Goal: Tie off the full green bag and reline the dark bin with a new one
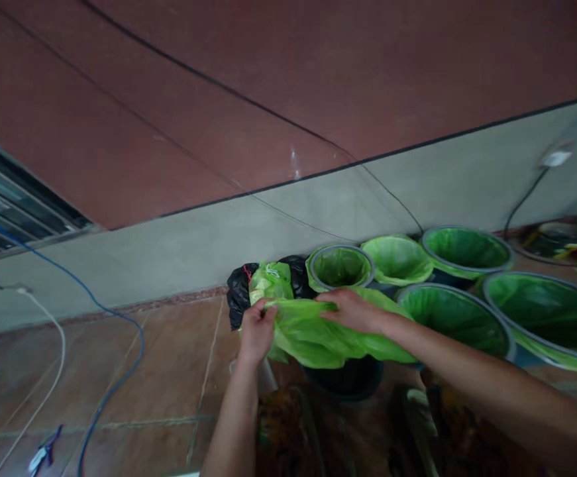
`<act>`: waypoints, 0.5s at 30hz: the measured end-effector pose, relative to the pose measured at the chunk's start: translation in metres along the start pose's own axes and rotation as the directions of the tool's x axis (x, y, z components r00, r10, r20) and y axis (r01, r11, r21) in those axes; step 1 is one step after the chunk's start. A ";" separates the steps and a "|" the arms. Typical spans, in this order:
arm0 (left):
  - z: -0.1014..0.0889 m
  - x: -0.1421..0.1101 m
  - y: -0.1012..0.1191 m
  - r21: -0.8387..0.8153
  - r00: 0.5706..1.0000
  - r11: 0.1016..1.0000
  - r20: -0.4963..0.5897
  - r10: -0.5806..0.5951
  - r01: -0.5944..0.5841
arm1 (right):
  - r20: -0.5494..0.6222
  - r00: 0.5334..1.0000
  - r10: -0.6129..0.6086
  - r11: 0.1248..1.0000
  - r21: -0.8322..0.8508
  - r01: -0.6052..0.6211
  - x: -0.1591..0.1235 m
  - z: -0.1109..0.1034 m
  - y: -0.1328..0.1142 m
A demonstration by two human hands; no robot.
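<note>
A thin green plastic bag (313, 334) is stretched between my two hands. My left hand (258, 331) pinches its left end, fingers closed on the edge. Farther right, my right hand (350, 310) grips the bag's upper edge. Below the bag stands a dark bucket (345, 381), partly covered by the hanging plastic. Just right of my right hand is a lined bin (454, 318) with green plastic folded over its rim.
More green-lined bins (551, 318) stand along the wall to the right. Tied black bags (239, 291) and a filled green bag (271, 281) sit behind my left hand. A blue cable (142, 338) and a white cable (62, 344) cross the tiled floor at left.
</note>
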State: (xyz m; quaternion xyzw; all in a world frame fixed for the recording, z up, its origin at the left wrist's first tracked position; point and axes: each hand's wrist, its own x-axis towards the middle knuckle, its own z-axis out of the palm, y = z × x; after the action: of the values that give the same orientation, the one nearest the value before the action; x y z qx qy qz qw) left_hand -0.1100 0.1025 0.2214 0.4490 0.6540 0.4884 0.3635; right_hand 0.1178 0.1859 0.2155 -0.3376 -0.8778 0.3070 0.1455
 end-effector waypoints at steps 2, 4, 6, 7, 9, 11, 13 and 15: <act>0.001 0.011 -0.016 0.081 0.997 0.996 -0.078 -0.023 0.030 | -0.046 0.991 0.124 0.991 -0.044 -0.126 -0.010 -0.005 0.032; 0.001 0.017 -0.033 0.219 0.995 0.974 -0.098 -0.030 0.051 | -0.082 0.966 0.245 0.962 -0.107 -0.253 -0.019 -0.005 0.061; 0.000 0.018 -0.048 0.378 0.991 0.924 -0.130 -0.015 0.063 | -0.110 0.943 0.314 0.931 -0.161 -0.328 -0.025 -0.003 0.083; 0.000 0.019 -0.055 0.441 0.989 0.894 -0.146 -0.011 0.075 | -0.131 0.933 0.335 0.920 -0.165 -0.354 -0.029 -0.001 0.092; -0.002 0.020 -0.065 0.503 0.986 0.856 -0.166 -0.034 0.114 | -0.193 0.904 0.382 0.904 -0.124 -0.409 -0.036 0.001 0.107; -0.004 0.024 -0.073 0.495 0.980 0.853 -0.175 -0.090 0.167 | -0.246 0.859 0.450 0.873 -0.082 -0.481 -0.046 -0.001 0.120; -0.005 0.031 -0.078 0.448 0.970 0.866 -0.188 -0.151 0.222 | -0.248 0.812 0.529 0.817 -0.109 -0.566 -0.056 -0.006 0.131; -0.005 0.037 -0.081 0.388 0.958 0.882 -0.203 -0.203 0.269 | -0.219 0.767 0.604 0.752 -0.163 -0.639 -0.064 -0.016 0.141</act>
State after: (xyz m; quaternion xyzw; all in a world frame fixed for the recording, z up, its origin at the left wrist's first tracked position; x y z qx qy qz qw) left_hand -0.1462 0.1264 0.1429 0.3924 0.8184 0.3255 0.2650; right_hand 0.2431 0.2313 0.1350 -0.6474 -0.7305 0.2083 0.0620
